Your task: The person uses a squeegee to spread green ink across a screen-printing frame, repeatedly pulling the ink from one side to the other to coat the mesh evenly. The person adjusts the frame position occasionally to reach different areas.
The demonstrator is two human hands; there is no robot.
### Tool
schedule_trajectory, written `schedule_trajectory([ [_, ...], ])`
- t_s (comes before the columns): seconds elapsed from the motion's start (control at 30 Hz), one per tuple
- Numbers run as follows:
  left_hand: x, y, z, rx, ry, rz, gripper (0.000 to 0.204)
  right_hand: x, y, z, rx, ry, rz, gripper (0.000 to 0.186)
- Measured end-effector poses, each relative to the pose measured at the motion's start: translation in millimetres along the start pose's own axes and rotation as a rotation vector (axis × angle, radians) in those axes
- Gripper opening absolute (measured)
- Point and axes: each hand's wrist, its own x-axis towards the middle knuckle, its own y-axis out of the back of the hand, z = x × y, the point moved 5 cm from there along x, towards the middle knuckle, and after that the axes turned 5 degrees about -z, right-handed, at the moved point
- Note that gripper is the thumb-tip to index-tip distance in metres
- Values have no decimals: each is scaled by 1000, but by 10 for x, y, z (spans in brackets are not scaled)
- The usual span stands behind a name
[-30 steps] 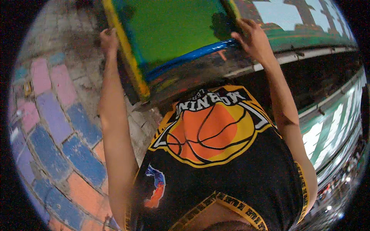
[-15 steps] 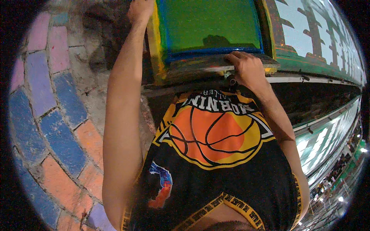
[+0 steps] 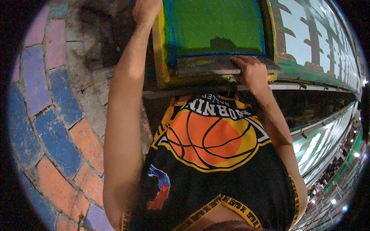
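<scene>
A screen printing frame point(image 3: 161, 73) with a yellow-edged rim and a green mesh point(image 3: 219, 23) lies in front of me at the top of the view. My left hand point(image 3: 147, 10) is closed at the frame's far left side; its fingertips are partly cut off by the picture's edge. At the near right of the frame, my right hand point(image 3: 254, 73) curls its fingers over the near rim, which is dark and stained. Blue tape borders the mesh, and a dark reflection shows near its lower edge.
A long table with green edging and white printed shapes point(image 3: 296, 34) runs off to the right. A second lit table point(image 3: 308, 150) stands nearer, with a dark gap point(image 3: 320, 111) between them. Painted bricks point(image 3: 58, 123) pave the ground at left. Several lamps glow at lower right.
The frame and both hands have shifted slightly right and down in the picture. The bricks have slid a little left, so the view has moved too. Both hands stay on the frame.
</scene>
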Motion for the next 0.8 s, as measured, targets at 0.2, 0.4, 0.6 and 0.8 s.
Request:
schedule_trajectory([
  [0.2, -2, -91, -212, -49, 51, -18, 37, 677, 14, 161, 32, 1, 213, 37],
  [0.4, -99, 7, -144, -90, 1, 21, 36, 2362, 120, 856, -133, -86, 128, 17],
  [0.6, -183, 86, -142, -24, 13, 43, 34, 3710, 479, 1231, -158, -59, 227, 24],
  [0.8, -167, 133, -216, -49, -14, 84, 34, 4491, 935, 1459, -182, 142, 66, 36],
])
